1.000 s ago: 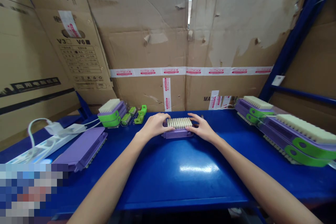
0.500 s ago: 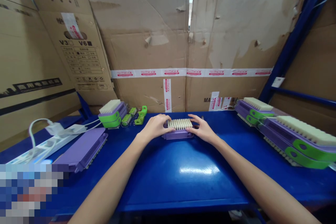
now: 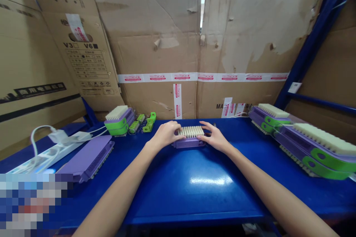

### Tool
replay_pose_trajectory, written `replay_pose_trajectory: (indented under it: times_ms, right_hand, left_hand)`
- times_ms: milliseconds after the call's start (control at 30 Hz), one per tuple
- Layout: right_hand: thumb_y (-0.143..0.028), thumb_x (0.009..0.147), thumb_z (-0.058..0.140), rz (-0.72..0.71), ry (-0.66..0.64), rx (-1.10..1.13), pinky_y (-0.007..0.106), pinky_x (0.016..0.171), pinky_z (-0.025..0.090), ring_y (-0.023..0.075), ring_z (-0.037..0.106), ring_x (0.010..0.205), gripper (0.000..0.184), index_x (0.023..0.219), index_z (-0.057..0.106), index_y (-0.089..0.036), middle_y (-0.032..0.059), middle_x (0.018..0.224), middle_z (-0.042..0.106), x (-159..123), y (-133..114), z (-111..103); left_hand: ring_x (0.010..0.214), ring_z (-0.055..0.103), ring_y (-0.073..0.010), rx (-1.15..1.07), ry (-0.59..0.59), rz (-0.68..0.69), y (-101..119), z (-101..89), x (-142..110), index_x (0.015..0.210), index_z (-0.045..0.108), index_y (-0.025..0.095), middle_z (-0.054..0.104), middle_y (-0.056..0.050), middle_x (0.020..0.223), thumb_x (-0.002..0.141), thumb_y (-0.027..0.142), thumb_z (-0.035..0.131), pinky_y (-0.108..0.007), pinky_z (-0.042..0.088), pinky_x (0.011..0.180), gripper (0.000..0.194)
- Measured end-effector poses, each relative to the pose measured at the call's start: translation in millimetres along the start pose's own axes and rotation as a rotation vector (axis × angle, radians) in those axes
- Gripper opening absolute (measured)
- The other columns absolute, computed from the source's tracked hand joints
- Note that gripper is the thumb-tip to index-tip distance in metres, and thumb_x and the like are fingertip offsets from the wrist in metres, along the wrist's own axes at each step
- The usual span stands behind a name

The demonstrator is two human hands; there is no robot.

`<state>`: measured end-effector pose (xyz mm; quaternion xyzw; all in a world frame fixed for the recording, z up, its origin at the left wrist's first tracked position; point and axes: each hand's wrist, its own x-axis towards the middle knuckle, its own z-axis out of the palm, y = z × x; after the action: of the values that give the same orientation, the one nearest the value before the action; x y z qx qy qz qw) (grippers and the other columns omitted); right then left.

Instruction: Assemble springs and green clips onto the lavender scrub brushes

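In the middle of the blue table a purple brush lies with rows of cream bristles facing up. My left hand grips its left end, thumb along the near side and fingers behind. At the right end, my right hand holds it with the thumb at the front edge and the index finger stretched out above the far corner. Parts of both ends are covered by my fingers. Left of my hands lie several green plastic pieces and small springs.
A stacked purple-and-green brush pair stands back left. Nearer lie a purple housing and a white power strip with cables. More stacked purple-and-green brushes line the right side. Cardboard sheets wall the back.
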<state>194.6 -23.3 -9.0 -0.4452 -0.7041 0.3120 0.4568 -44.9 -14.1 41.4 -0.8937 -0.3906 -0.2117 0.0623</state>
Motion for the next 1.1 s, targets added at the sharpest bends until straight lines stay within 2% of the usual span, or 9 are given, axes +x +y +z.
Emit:
replay_pose_trajectory:
  times_ms: [467, 1100]
  right_hand:
    - [-0.034, 0.068, 0.072, -0.010, 0.001, 0.003, 0.040, 0.094, 0.047, 0.0227, 0.058, 0.110, 0.067, 0.129, 0.045, -0.021, 0.0108, 0.117, 0.062, 0.2, 2.1, -0.2]
    - [-0.035, 0.067, 0.074, -0.004, 0.017, 0.016, 0.040, 0.095, 0.047, 0.0232, 0.058, 0.110, 0.069, 0.128, 0.047, -0.020, 0.0110, 0.117, 0.062, 0.0, 1.3, -0.3]
  left_hand:
    - [0.072, 0.053, -0.0147, 0.024, -0.015, 0.003, 6.3, -0.7, 2.3, 0.065, 0.057, 0.017, 0.058, -0.001, 0.072, 0.075, 0.040, 0.067, -0.025, 0.034, 0.060, 0.027]
    - [0.065, 0.051, -0.0134, 0.032, -0.014, -0.013, 11.2, -2.0, 2.8, 0.059, 0.050, 0.018, 0.054, 0.000, 0.066, 0.076, 0.036, 0.066, -0.024, 0.031, 0.056, 0.030]
